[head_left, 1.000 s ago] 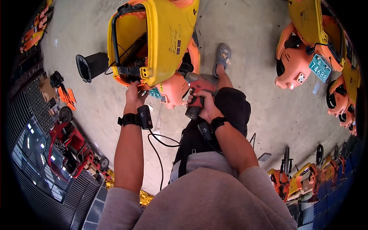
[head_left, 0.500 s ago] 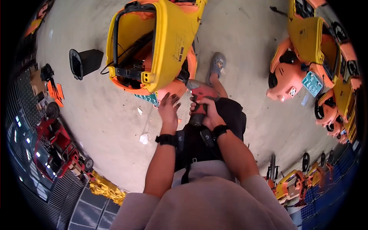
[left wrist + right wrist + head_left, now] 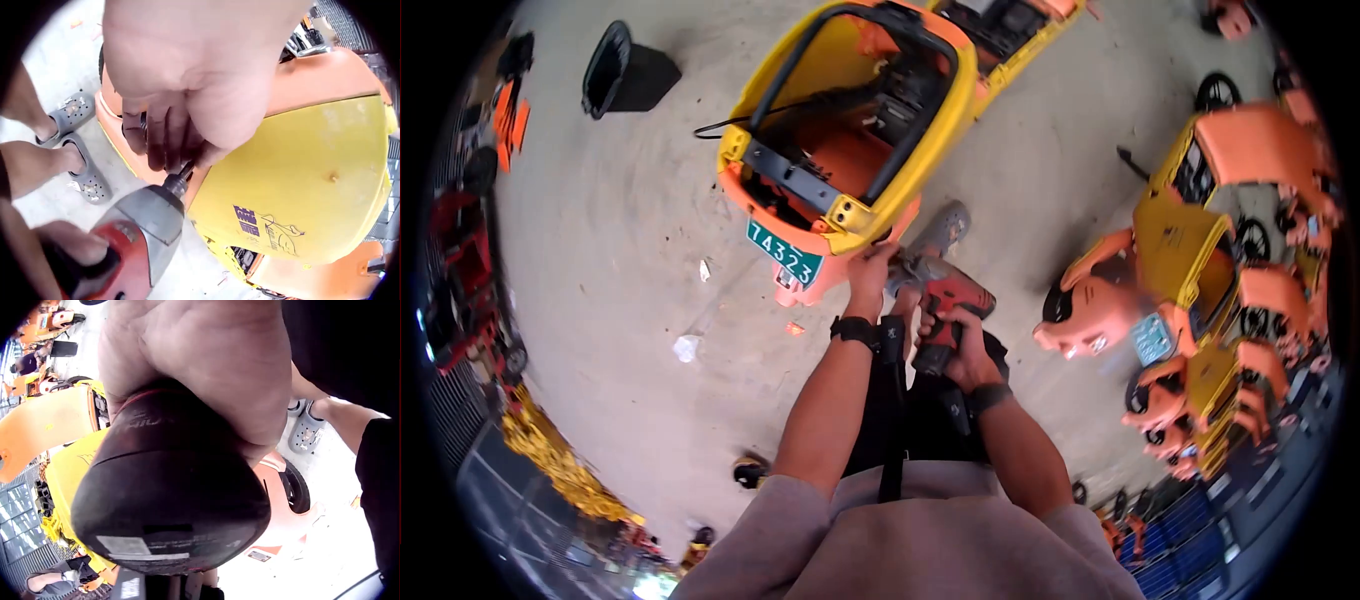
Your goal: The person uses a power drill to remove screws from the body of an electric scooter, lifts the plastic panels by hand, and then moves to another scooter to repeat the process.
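My right hand [image 3: 967,350] grips the handle of a red and grey power driver [image 3: 955,294]. In the left wrist view, the driver [image 3: 140,231] points its bit [image 3: 184,174] at the seam beside a yellow panel [image 3: 306,181]. My left hand [image 3: 194,94] has its fingers and thumb closed around the bit's tip; whatever lies between the fingertips is hidden. The head view has my left hand [image 3: 868,278] beside the yellow and orange scooter body [image 3: 945,150], right of its green plate [image 3: 783,252]. The battery base [image 3: 169,494] fills much of the right wrist view.
A black bin-like part [image 3: 632,75] lies on the floor at upper left. More scooter bodies [image 3: 1180,240] stand along the right side. A grey clog [image 3: 943,228] is close beyond the driver. Gold wrapping [image 3: 560,455] lies at lower left.
My left hand has left the scooter body's lower edge and come right to the driver's front end, its fingers closing at the bit. The head view has shifted; my right hand still grips the driver.
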Demonstrator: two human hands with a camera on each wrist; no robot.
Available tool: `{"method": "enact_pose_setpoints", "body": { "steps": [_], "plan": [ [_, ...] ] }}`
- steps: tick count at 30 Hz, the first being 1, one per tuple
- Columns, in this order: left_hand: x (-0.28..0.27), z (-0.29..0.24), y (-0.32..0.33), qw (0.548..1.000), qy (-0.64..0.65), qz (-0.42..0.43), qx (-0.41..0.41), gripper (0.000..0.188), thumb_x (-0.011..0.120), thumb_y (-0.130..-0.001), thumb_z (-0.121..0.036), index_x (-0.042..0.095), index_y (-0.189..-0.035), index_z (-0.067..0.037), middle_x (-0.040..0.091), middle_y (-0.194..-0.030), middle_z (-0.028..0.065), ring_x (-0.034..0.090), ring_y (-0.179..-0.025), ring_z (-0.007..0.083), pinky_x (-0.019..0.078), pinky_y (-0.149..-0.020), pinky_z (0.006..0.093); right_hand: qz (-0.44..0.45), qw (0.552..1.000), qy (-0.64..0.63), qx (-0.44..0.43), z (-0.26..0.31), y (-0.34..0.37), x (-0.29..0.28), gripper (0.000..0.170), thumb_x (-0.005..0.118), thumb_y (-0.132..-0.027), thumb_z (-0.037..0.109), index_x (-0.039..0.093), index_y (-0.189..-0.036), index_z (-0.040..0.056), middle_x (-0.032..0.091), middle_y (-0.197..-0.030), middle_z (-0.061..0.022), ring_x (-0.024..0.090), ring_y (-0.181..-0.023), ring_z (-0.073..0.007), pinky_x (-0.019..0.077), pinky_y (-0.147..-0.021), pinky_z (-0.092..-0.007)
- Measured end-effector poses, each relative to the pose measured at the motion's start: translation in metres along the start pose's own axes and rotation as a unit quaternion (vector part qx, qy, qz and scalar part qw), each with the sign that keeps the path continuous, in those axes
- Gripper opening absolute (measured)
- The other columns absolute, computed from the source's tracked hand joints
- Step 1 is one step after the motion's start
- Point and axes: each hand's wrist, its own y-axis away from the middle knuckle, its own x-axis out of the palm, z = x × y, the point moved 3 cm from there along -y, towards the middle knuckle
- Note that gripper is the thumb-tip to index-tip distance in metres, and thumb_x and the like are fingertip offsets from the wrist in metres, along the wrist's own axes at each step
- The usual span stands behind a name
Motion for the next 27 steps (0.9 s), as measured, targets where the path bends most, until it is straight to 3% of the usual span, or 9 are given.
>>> {"method": "enact_pose_setpoints", "body": {
  "steps": [4, 6, 10, 13, 16, 22, 23, 24, 27],
  "plan": [
    [0.005, 0.026, 0.026, 0.997, -0.066, 0.011, -0.036, 0.014, 0.061, -0.085, -0.016, 0.065, -0.086, -0.003, 0.067, -0.08, 0.0076, 0.064, -0.068, 0.0178, 0.0473, -0.058, 0.0284, -0.064, 0.995, 0.062, 0.035, 0.012, 0.047, -0.005, 0.027, 0.058, -0.077, 0.017, 0.053, -0.101, 0.0042, 0.054, -0.076, -0.0043, 0.056, -0.073, -0.019, 0.0499, -0.074, -0.0373],
    [0.008, 0.048, 0.037, 0.975, 0.207, -0.031, -0.077, 0.015, 0.057, -0.086, -0.017, 0.063, -0.086, -0.003, 0.067, -0.079, 0.0083, 0.064, -0.066, 0.0193, 0.0465, -0.057, 0.0288, -0.069, 0.99, 0.111, 0.046, 0.021, 0.071, -0.004, 0.03, 0.058, -0.076, 0.017, 0.054, -0.103, 0.0034, 0.053, -0.076, -0.004, 0.055, -0.072, -0.0188, 0.0494, -0.075, -0.0368],
    [-0.018, 0.041, 0.067, 0.957, 0.251, 0.022, -0.145, 0.014, 0.052, -0.085, -0.013, 0.06, -0.088, -0.002, 0.067, -0.079, 0.011, 0.064, -0.068, 0.0217, 0.047, -0.057, 0.0307, -0.072, 0.975, 0.207, 0.028, 0.042, 0.128, 0.017, 0.035, 0.06, -0.074, 0.016, 0.053, -0.105, 0.0026, 0.052, -0.075, -0.0045, 0.054, -0.073, -0.0197, 0.0489, -0.075, -0.0362],
    [-0.047, 0.028, 0.064, 0.914, 0.4, -0.029, -0.065, 0.008, 0.048, -0.078, -0.005, 0.055, -0.079, -0.001, 0.057, -0.069, 0.0114, 0.056, -0.058, 0.0223, 0.0426, -0.052, 0.0308, -0.108, 0.951, 0.288, -0.016, 0.061, 0.162, 0.027, 0.033, 0.059, -0.073, 0.016, 0.053, -0.103, 0.0032, 0.053, -0.075, -0.0056, 0.055, -0.072, -0.0207, 0.0489, -0.074, -0.0358],
    [-0.083, -0.018, 0.08, 0.89, 0.456, -0.007, 0.003, 0.01, 0.045, -0.08, -0.008, 0.053, -0.077, -0.003, 0.051, -0.062, 0.0082, 0.046, -0.052, 0.0174, 0.0345, -0.047, 0.0292, -0.157, 0.932, 0.32, -0.06, 0.082, 0.189, 0.014, 0.03, 0.059, -0.073, 0.015, 0.055, -0.1, 0.0036, 0.055, -0.075, -0.0071, 0.057, -0.071, -0.0218, 0.0498, -0.072, -0.0368],
    [-0.16, -0.077, 0.095, 0.936, 0.337, -0.06, 0.079, 0.025, 0.044, -0.093, -0.02, 0.055, -0.078, -0.004, 0.04, -0.055, 0.0016, 0.038, -0.046, 0.0129, 0.0313, -0.045, 0.0278, -0.205, 0.91, 0.351, -0.082, 0.125, 0.225, -0.046, 0.029, 0.059, -0.074, 0.017, 0.057, -0.099, 0.0026, 0.06, -0.073, -0.0083, 0.06, -0.07, -0.0227, 0.0502, -0.071, -0.0359],
    [-0.179, -0.082, 0.103, 0.929, 0.356, -0.054, 0.088, 0.024, 0.042, -0.096, -0.018, 0.055, -0.087, 0.0, 0.038, -0.055, 0.0008, 0.036, -0.045, 0.0123, 0.0312, -0.044, 0.0285, -0.193, 0.912, 0.361, -0.02, 0.142, 0.227, -0.067, 0.029, 0.058, -0.075, 0.018, 0.057, -0.1, 0.0025, 0.06, -0.07, -0.0079, 0.059, -0.069, -0.0227, 0.0498, -0.071, -0.0343],
    [-0.202, -0.071, 0.096, 0.915, 0.384, -0.061, 0.111, 0.026, 0.041, -0.096, -0.016, 0.054, -0.107, 0.003, 0.043, -0.059, 0.0013, 0.041, -0.048, 0.012, 0.0375, -0.044, 0.0281, -0.293, 0.831, 0.466, -0.077, 0.109, 0.245, -0.014, 0.03, 0.057, -0.075, 0.019, 0.057, -0.099, 0.0012, 0.06, -0.07, -0.0076, 0.059, -0.068, -0.0228, 0.0489, -0.07, -0.033],
    [-0.279, -0.057, 0.111, 0.912, 0.37, -0.112, 0.137, 0.033, 0.036, -0.097, -0.011, 0.045, -0.127, -0.001, 0.05, -0.067, 0.0064, 0.044, -0.051, 0.0147, 0.0413, -0.048, 0.03, -0.35, 0.738, 0.565, -0.117, 0.112, 0.251, 0.011, 0.027, 0.058, -0.074, 0.02, 0.059, -0.095, 0.0015, 0.061, -0.07, -0.0083, 0.06, -0.067, -0.0226, 0.0494, -0.069, -0.0335]
  ]
}}
